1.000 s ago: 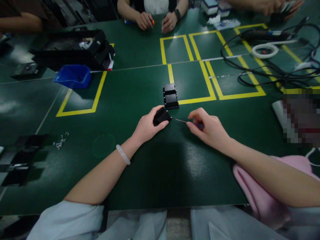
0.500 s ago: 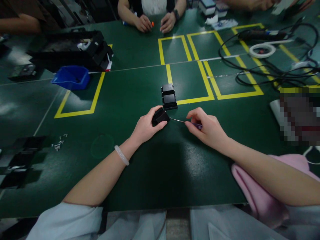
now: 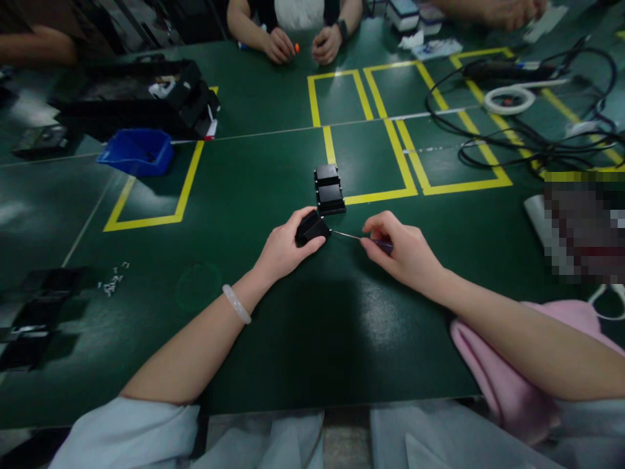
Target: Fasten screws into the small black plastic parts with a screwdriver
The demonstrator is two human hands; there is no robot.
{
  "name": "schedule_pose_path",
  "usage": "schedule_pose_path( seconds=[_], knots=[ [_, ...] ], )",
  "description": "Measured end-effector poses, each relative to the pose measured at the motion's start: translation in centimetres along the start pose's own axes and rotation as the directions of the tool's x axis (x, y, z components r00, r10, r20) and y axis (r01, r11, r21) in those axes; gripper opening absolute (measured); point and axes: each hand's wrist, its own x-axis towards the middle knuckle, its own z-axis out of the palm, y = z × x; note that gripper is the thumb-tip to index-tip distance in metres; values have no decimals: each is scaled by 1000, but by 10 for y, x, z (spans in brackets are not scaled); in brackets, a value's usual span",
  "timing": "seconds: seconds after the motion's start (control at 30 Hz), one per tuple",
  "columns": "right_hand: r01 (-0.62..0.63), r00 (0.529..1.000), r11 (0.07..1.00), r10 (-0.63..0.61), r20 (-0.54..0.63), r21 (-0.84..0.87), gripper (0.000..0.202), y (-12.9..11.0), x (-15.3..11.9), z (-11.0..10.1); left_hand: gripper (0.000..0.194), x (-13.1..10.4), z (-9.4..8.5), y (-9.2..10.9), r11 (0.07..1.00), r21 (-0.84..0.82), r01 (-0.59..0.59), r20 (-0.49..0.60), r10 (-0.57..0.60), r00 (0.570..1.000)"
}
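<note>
Holding screwdriver at black block, inside table edge.

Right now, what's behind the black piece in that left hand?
Beyond the black piece lies a black item with bright-dotted sides; what the piece and left hand cover can't be seen.

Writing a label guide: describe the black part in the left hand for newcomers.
On the green table, find the left hand, pale bracelet at its wrist. The black part is in its grip, a thin tool pointing at its right corner. Unlike the black pieces just beyond, it is hand-held.
</note>
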Motion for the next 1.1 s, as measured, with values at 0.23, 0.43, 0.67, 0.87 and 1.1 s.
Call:
schedule_pose_path(
  seconds=[0.23, 0.43, 0.67, 0.87, 1.1],
  knots=[
    [-13, 1000, 1000, 13, 5, 8, 11, -1, 0, 0, 64, 0, 0, 0, 1000, -7, 3, 5, -3, 1000],
    [2, 1000, 1000, -2, -7, 4, 15, -1, 0, 0, 64, 0, -1, 1, 1000, -5, 3, 3, -3, 1000],
    [-44, 999, 999, 44, 14, 8, 8, -2, 1, -2, 65, -1, -1, 1, 1000, -16, 10, 11, -9, 1000],
    [-2, 1000, 1000, 2, -3, -3, 18, -1, 1, -1, 65, 0, -1, 0, 1000, -6, -5, -1, 5, 1000],
    [-41, 999, 999, 41, 26, 6, 12, -2, 0, -2, 64, 0, 0, 0, 1000, -16, -1, -6, 1, 1000]
  ],
)
